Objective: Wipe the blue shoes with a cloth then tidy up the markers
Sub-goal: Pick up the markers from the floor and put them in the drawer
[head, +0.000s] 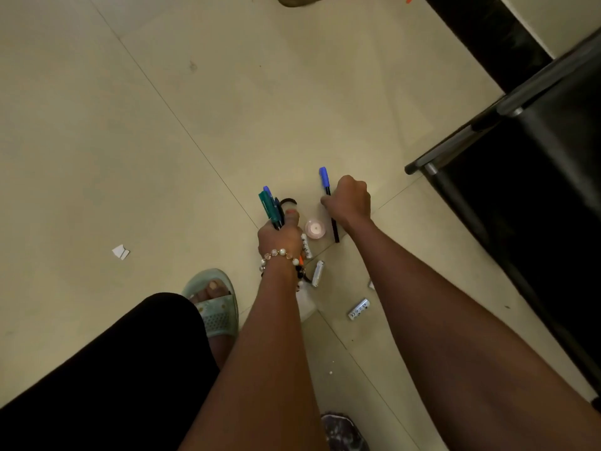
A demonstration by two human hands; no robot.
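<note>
- Markers (271,206) with teal and blue caps stand bunched in the left hand (279,237), whose fingers are wrapped tight around their barrels, caps pointing away from the person.
- One more blue-capped marker (328,203) with a black barrel is pinched by the right hand (349,201), fingers curled closed on its middle; its lower end reaches the tiled floor (195,92) or hangs just above it, which cannot be told.
- Between the two hands a small round pink-white object (314,228) sits on the floor; whether it is a lid or a little pot is unclear.
- A beaded bracelet (281,257) circles the left wrist.
- Three white batteries lie loose near the arms: one (306,246) just beside the left hand, one (318,272) below it, one (358,308) nearer the right forearm.
- A pale green sandal (216,304) on a foot rests left of the left forearm.
- A white paper scrap (120,252) lies well apart, to the left.
- Dark furniture with a metal frame (487,125) fills the right side.
</note>
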